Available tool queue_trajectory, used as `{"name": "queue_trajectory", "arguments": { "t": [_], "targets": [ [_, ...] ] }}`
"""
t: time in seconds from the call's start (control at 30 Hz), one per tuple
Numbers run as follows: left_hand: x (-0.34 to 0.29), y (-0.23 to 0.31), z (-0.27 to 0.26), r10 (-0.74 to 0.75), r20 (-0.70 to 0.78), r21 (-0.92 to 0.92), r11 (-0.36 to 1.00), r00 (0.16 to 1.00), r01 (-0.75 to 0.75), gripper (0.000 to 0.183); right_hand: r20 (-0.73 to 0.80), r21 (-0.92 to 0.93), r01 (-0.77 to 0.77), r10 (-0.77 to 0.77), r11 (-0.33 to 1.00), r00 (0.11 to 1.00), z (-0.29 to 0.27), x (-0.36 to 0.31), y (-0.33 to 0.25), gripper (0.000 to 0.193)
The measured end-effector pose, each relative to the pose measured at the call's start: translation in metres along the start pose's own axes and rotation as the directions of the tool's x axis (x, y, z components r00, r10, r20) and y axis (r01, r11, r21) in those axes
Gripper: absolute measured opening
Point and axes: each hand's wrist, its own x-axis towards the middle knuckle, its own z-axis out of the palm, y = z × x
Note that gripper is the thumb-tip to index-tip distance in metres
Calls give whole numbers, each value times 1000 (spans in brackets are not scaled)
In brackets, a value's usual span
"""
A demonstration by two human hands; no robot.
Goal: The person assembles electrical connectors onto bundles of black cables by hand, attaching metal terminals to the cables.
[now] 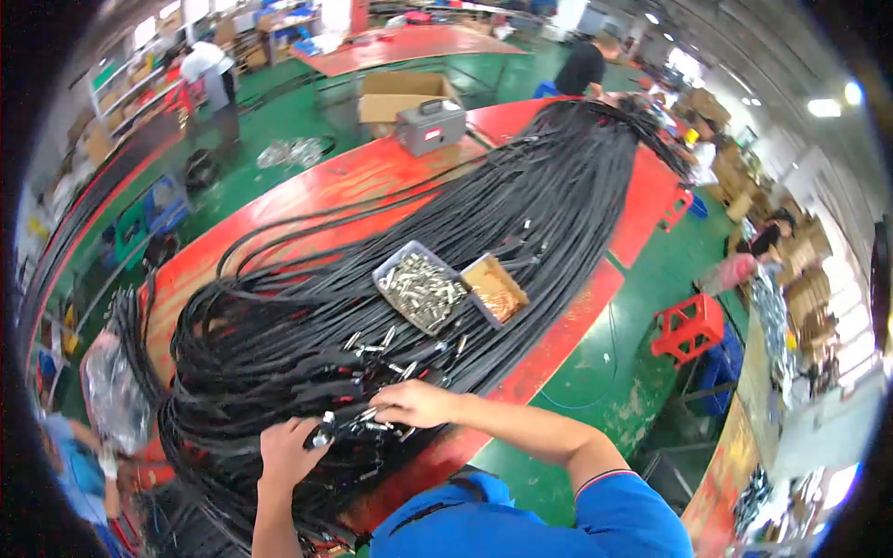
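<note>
Long black cables (484, 214) lie in a thick bundle along the red table. At its near end, my left hand (290, 450) is closed, with a silver metal connector (326, 430) at its thumb and fingertips. Just to the right, my right hand (411, 404) has its fingers bent down on slim silver connector pieces (370, 417) among the cable ends; exactly what it pinches is hidden. More loose silver connectors (379, 342) lie on the cables beyond my hands. Farther off, a grey bin (383, 296) of metal connector parts stands beside a small box (510, 283) of copper-coloured parts.
The red table (307, 200) runs away from me, with a grey case (432, 126) and an open cardboard box (402, 93) toward its far left. A red stool (690, 329) stands on the green floor at right. Several other people are around, one (586, 70) at the table's far end.
</note>
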Motion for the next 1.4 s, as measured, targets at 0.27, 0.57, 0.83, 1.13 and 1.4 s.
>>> {"name": "queue_trajectory", "arguments": {
  "t": [0.27,0.57,0.83,1.13,1.4],
  "targets": [
    [-4,0,2,-54,28,-47,997,998,55,34,11,164,-9,7,986,1000,10,-2,8,26],
    [-12,-2,0,-37,-48,-11,999,998,37,35,156,237,-118,83,964,984,10,10,12,27],
    [-16,7,-9,-78,-99,-38,996,992,75,34,-39,211,-36,45,977,998,12,10,-11,27],
    [-26,7,-6,-114,-104,-65,992,988,107,37,-23,125,4,-1,992,1000,12,9,-18,24],
    [-34,7,-11,-101,-106,-72,993,989,94,39,42,183,-199,195,963,980,18,8,-29,28]
  ]
}}
